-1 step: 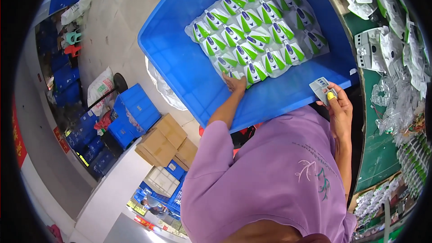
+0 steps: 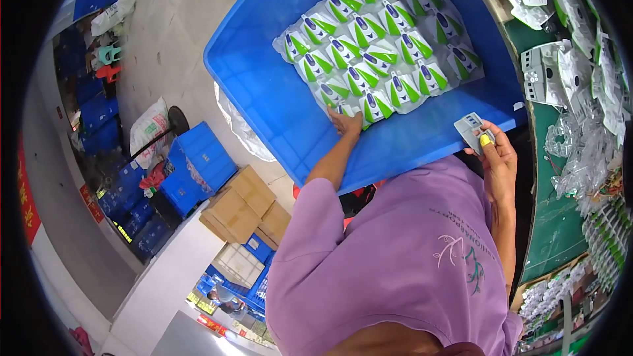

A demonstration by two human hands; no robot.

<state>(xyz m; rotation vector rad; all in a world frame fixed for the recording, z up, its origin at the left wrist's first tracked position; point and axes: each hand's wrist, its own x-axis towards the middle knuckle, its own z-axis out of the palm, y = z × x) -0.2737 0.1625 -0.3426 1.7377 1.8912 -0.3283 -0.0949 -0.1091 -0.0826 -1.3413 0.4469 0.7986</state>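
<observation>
A deep blue plastic bin [image 2: 283,138] stands in front of me, with rows of white-and-green plastic parts [image 2: 362,79] lying on a translucent plastic sheet. My left hand [image 2: 345,122] reaches over the bin's near side. Its thumb and fingers close round the edges of a white-and-green part [image 2: 345,109] at the near left corner of the rows. By the near right rim, my right hand [image 2: 499,153] pinches a small grey plastic piece [image 2: 469,127] with small dark-blue windows. Something yellow is wrapped round the right thumb.
On the right is a green bench [image 2: 557,224] with white-and-green shells [image 2: 550,76] and crumpled clear plastic bags [image 2: 583,158]. Cardboard boxes [image 2: 241,204] and a blue crate [image 2: 198,158] stand at the left. A white sack [image 2: 148,130] leans farther off.
</observation>
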